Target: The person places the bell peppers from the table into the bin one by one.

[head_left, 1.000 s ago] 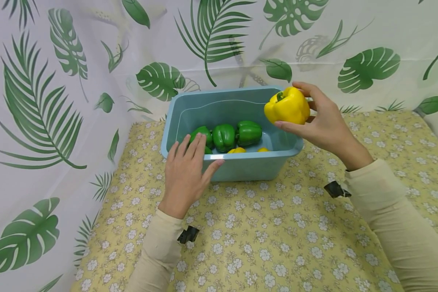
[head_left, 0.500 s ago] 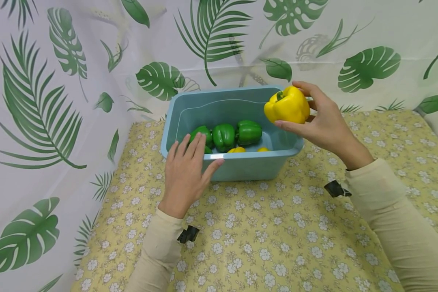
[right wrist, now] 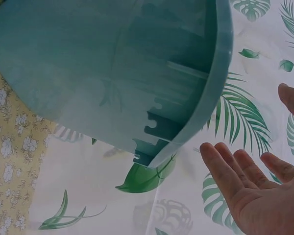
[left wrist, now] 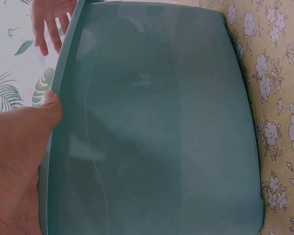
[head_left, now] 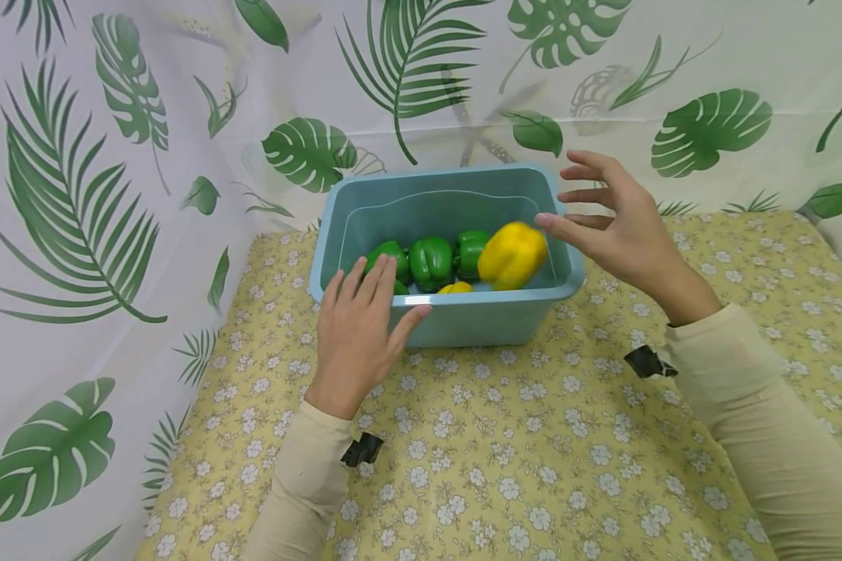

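A blue plastic tub (head_left: 473, 321) stands on the cloth. My left hand (head_left: 358, 343) rests on its near rim, straight fingers reaching over the inside; in the left wrist view the thumb (left wrist: 50, 108) lies at the rim. Beyond the tub's right end my right hand (head_left: 620, 222) is spread, with nothing between fingers and thumb. A blurred yellow bell pepper (head_left: 512, 255) is inside the tub's right part, apart from that hand. Green bell peppers (head_left: 430, 263) lie in a row on the tub floor. Another yellow bell pepper (head_left: 456, 288) shows partly above the near rim; its lower part is hidden.
A yellow flowered cloth (head_left: 477, 452) covers the table. White leaf-print sheets (head_left: 421, 140) hang behind and at the left, close to the tub's back. Black straps with small mounts (head_left: 362, 449) are on both sleeves.
My right hand has let go of the yellow bell pepper, and its fingers have spread. The pepper has dropped down and left into the tub. My left hand has stayed on the rim.
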{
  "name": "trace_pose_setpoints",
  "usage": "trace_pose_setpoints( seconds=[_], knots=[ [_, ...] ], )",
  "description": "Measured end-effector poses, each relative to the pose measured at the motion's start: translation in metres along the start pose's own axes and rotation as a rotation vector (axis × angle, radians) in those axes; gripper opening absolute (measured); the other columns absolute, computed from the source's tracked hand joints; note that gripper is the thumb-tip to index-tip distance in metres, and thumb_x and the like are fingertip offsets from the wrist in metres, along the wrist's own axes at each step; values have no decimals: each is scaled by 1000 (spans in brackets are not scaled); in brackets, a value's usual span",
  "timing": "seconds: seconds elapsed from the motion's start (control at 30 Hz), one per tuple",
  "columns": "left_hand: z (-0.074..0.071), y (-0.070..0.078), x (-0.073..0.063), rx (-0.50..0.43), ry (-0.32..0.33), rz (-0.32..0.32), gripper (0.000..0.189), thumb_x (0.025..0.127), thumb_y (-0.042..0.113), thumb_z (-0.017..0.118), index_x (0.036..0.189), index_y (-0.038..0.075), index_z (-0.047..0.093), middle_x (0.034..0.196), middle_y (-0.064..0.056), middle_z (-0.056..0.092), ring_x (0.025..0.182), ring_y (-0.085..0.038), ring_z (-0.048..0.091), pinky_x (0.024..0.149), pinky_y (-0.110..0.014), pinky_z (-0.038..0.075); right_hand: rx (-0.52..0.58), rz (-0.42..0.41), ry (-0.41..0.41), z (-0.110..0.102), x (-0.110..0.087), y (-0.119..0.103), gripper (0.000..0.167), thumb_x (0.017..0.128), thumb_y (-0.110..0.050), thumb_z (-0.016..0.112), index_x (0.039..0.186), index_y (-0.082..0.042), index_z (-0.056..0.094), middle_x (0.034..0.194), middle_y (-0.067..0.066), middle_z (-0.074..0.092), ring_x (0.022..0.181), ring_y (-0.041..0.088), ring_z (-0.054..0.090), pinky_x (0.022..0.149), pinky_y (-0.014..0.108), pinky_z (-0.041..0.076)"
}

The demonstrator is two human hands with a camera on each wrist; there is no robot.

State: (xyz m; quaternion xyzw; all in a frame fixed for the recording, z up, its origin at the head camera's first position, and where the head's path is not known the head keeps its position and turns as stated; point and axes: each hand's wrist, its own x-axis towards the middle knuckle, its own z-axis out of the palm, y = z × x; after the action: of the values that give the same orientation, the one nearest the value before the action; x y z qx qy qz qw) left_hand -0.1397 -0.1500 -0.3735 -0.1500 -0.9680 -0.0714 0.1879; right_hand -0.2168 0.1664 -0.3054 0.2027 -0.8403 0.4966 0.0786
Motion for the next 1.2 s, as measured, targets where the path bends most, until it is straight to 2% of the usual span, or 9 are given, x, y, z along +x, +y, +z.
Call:
trace_pose_setpoints(
  seconds=[0.1, 0.33, 0.57, 0.9, 1.0, 1.1, 1.2],
  knots=[
    [0, 1, 0, -1, -9, -6, 78, 100, 59, 53, 156, 7, 40, 155, -11, 47, 145, -32, 38, 122, -50, 23, 10, -20, 18, -2, -1, 0, 77, 89, -7, 78, 155, -16, 40, 142, 14, 52, 113, 12, 61, 91, 20, 55],
    [0, 2, 1, -1, -8, -1, 78, 100, 59, 53, 156, 6, 40, 154, -11, 47, 145, -32, 38, 122, -51, 24, 29, 1, 33, -7, -2, 2, 74, 91, -9, 77, 155, -16, 41, 142, 15, 51, 113, 10, 61, 90, 17, 54],
    [0, 2, 0, -5, -4, 1, 79, 99, 60, 53, 156, 6, 40, 155, -12, 47, 146, -33, 38, 122, -51, 23, 0, 20, 65, -12, -4, 3, 70, 92, -11, 75, 154, -16, 43, 140, 12, 53, 111, 6, 61, 91, 17, 53],
    [-2, 1, 0, 7, -15, 11, 80, 100, 61, 51, 157, 6, 39, 156, -13, 44, 147, -33, 36, 121, -50, 25, -28, 62, 117, -16, -5, 5, 65, 94, -17, 74, 152, -14, 45, 137, 11, 55, 119, 23, 60, 100, 29, 52],
    [-6, 0, 0, -39, -39, 5, 79, 101, 60, 50, 157, 7, 37, 158, -13, 41, 148, -33, 33, 122, -50, 23, -43, 77, 126, -17, -5, 7, 65, 94, -19, 74, 152, -15, 45, 136, 11, 55, 118, 23, 60, 100, 31, 52],
    [-11, 0, 1, -124, -54, -10, 76, 102, 57, 51, 158, 8, 37, 160, -13, 38, 150, -33, 30, 123, -51, 21, -48, 82, 136, -18, -5, 9, 64, 95, -20, 73, 152, -15, 46, 136, 10, 56, 115, 17, 60, 99, 31, 53],
    [-17, -2, 4, -197, -24, -18, 72, 103, 53, 53, 156, 7, 40, 159, -14, 39, 149, -34, 31, 122, -52, 22, -45, 76, 151, -18, -5, 11, 61, 95, -20, 73, 150, -13, 48, 133, 10, 57, 109, 9, 60, 97, 28, 53]
  ],
)
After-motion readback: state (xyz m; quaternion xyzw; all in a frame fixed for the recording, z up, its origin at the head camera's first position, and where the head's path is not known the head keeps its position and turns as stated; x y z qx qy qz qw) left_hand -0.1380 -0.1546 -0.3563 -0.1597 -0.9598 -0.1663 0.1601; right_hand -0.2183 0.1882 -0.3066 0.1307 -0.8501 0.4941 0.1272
